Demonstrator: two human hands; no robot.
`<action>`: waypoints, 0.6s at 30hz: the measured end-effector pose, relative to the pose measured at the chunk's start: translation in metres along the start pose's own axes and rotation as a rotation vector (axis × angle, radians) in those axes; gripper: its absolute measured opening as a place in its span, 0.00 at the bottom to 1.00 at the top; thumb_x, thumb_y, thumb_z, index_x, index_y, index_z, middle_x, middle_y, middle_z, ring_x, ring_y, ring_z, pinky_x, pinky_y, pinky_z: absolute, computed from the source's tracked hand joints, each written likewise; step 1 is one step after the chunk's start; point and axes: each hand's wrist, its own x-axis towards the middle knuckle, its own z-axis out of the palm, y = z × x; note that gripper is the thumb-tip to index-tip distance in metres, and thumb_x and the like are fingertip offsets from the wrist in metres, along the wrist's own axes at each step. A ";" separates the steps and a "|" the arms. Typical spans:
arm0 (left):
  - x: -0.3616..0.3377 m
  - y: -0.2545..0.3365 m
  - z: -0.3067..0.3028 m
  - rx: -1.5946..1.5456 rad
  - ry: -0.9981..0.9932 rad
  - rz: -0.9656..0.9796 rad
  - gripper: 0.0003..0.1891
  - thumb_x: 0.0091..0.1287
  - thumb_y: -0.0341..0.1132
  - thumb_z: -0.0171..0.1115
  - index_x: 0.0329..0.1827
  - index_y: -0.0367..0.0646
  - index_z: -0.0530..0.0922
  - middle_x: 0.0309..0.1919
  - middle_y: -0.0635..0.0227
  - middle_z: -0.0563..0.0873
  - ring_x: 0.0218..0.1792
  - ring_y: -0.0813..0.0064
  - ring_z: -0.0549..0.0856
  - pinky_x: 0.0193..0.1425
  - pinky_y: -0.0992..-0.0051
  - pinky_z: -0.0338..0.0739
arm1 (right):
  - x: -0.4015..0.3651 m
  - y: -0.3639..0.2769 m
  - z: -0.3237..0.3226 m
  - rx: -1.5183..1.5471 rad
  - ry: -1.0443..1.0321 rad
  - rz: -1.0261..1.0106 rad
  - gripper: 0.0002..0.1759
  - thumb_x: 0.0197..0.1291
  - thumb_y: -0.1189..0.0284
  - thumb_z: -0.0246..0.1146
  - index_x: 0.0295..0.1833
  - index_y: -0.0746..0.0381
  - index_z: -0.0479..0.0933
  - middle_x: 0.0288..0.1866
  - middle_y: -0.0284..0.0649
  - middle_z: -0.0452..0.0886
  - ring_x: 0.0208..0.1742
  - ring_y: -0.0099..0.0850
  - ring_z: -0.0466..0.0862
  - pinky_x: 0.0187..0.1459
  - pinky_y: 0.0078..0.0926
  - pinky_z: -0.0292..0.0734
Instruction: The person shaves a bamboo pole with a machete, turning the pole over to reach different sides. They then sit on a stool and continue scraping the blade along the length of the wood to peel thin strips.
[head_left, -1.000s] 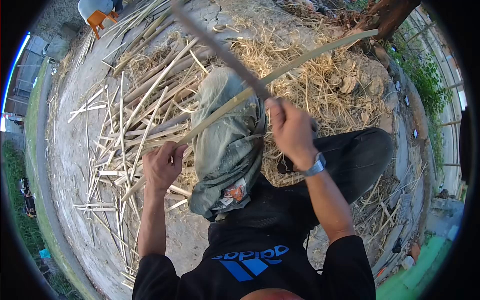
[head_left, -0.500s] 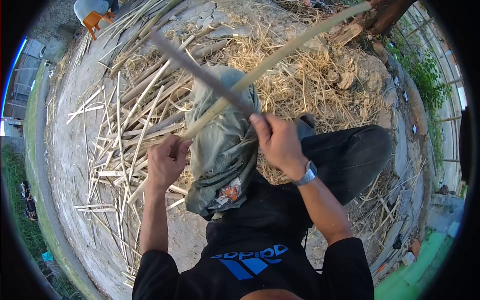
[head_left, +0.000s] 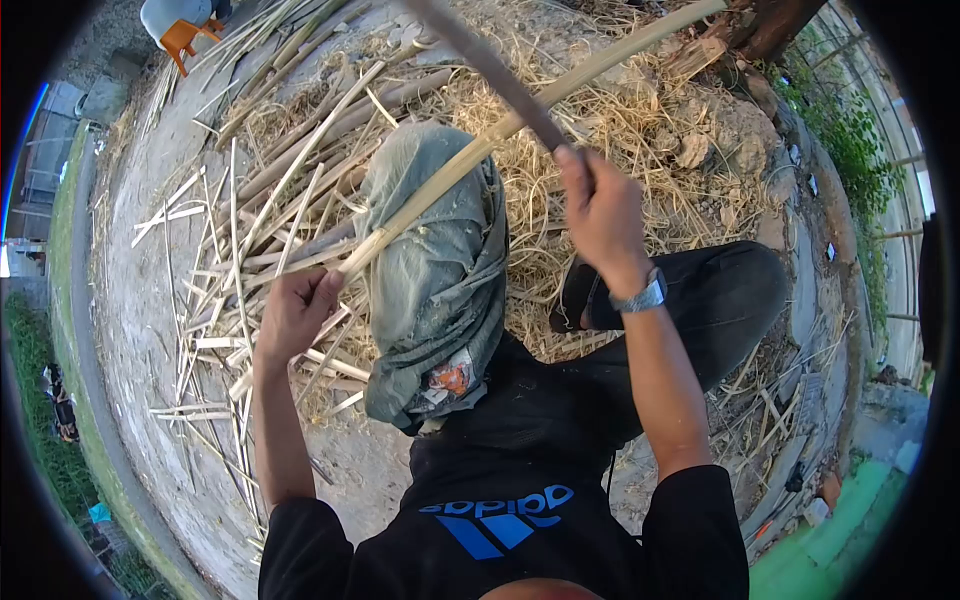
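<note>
1. The bamboo strip (head_left: 430,192) lies slantwise over the cloth (head_left: 430,280) draped on the person's raised knee. Its near end is in the left hand (head_left: 295,310), whose grip is closed around it.
2. The right hand (head_left: 600,215) has its grip closed on a long dark blade (head_left: 490,70), which crosses the strip just above the cloth.
3. The step looks like paring the strip. It probably goes best with the edge at a shallow angle, the stroke running away from the body, and the strip pressed onto the padded knee so it cannot spring.
4. The left fingers should stay behind the blade's path.
5. A wristwatch (head_left: 640,297) sits on the right wrist. Split canes (head_left: 260,220) lie on the ground to the left, and straw-like shavings (head_left: 620,130) lie beyond.
6. The blade's tip is cut off at the top edge, and its handle is buried in the fist.
7. Blur hides where the edge meets the strip.
8. The strip's far end runs out beside a trunk (head_left: 770,25).
</note>
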 end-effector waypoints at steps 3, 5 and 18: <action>0.007 -0.005 0.000 0.015 -0.025 0.034 0.29 0.81 0.52 0.59 0.24 0.38 0.77 0.13 0.77 0.72 0.17 0.87 0.68 0.22 0.77 0.59 | 0.040 0.019 -0.003 -0.002 0.159 0.093 0.30 0.82 0.51 0.53 0.32 0.63 0.80 0.14 0.34 0.73 0.14 0.29 0.74 0.18 0.31 0.63; 0.009 0.000 0.001 -0.083 -0.083 0.025 0.29 0.80 0.52 0.60 0.25 0.36 0.79 0.13 0.75 0.73 0.19 0.85 0.68 0.24 0.73 0.62 | 0.050 0.020 0.007 0.163 0.279 0.203 0.31 0.82 0.51 0.52 0.31 0.63 0.80 0.14 0.33 0.74 0.14 0.28 0.73 0.18 0.32 0.64; 0.019 -0.015 -0.007 -0.092 -0.126 0.106 0.28 0.80 0.48 0.62 0.23 0.36 0.77 0.13 0.75 0.71 0.18 0.85 0.67 0.22 0.72 0.60 | 0.045 0.021 -0.002 0.393 0.229 0.509 0.27 0.81 0.54 0.54 0.40 0.67 0.82 0.17 0.43 0.73 0.17 0.34 0.75 0.23 0.38 0.65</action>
